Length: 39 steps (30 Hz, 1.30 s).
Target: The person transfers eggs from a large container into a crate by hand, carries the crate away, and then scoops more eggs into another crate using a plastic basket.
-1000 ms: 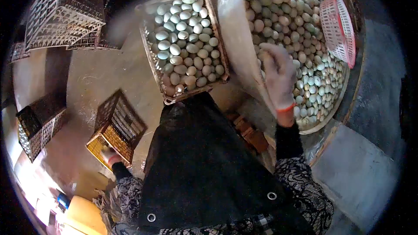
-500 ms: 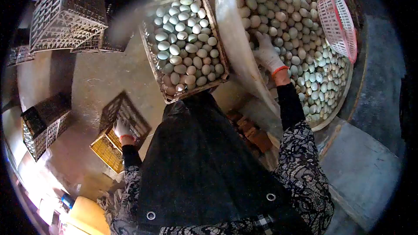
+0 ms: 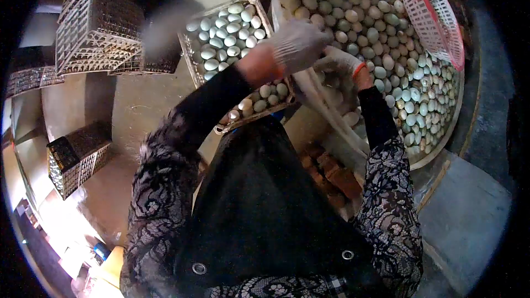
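Observation:
My left hand (image 3: 301, 46), in a pale knit glove, reaches across the egg crate (image 3: 188, 55) to the near rim of a large white tub (image 3: 309, 84). Its fingers curl downward beside my right hand, and whatever they hold is hidden. My right hand (image 3: 343, 64), gloved with an orange cuff, is inside the tub, close to the left fingertips. Its fingers are blurred and partly covered. Pale green and cream eggs (image 3: 381, 38) fill the tub. More eggs (image 3: 229, 28) lie in the crate, partly behind my left forearm.
A pink-rimmed white basket (image 3: 433, 19) rests on the eggs at the tub's far right. Stacked crates (image 3: 99, 27) stand at the upper left, with another crate (image 3: 77, 160) below. Bricks (image 3: 337, 174) lie under the tub. A dark apron (image 3: 265, 198) covers my front.
My left hand has moved from the yellow crate at lower left up and right to the tub. My right hand has shifted slightly down, near it. The yellow crate is no longer visible.

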Each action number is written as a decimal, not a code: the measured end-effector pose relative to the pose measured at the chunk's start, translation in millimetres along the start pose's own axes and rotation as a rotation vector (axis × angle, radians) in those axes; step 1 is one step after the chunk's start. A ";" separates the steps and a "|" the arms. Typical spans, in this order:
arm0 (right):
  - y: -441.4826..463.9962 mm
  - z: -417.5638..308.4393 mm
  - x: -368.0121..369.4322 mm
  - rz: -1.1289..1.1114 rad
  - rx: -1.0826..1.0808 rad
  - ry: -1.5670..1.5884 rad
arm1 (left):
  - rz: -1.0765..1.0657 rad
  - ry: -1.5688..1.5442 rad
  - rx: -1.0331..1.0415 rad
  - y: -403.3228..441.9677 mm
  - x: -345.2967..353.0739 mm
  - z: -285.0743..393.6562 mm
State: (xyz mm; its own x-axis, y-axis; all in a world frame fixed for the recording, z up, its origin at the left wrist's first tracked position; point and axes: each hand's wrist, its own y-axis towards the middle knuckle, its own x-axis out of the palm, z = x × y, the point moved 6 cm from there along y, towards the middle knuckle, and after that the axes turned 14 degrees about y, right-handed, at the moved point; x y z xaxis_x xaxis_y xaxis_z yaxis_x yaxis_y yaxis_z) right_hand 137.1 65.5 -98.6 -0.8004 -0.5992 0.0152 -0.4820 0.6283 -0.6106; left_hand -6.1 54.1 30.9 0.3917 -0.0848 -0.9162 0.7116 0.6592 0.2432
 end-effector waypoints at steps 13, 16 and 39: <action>-44.7 -2.8 8.3 0.082 -0.196 -0.195 | -0.516 0.312 -0.029 64.6 156.5 -46.2; -49.7 35.4 -29.2 0.298 -0.243 -0.268 | -0.301 -0.093 0.021 70.9 77.6 -30.5; 120.1 32.9 153.0 0.557 -0.292 -0.982 | -0.472 0.270 -0.582 -131.9 176.6 -170.9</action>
State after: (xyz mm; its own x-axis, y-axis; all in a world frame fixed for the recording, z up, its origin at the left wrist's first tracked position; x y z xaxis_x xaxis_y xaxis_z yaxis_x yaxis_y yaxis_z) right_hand -31.5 33.0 -195.7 -0.3689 -0.2509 -0.8950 -0.3172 0.9391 -0.1325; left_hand -130.5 79.9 -217.4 -0.0831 -0.3172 -0.9447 0.3184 0.8899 -0.3268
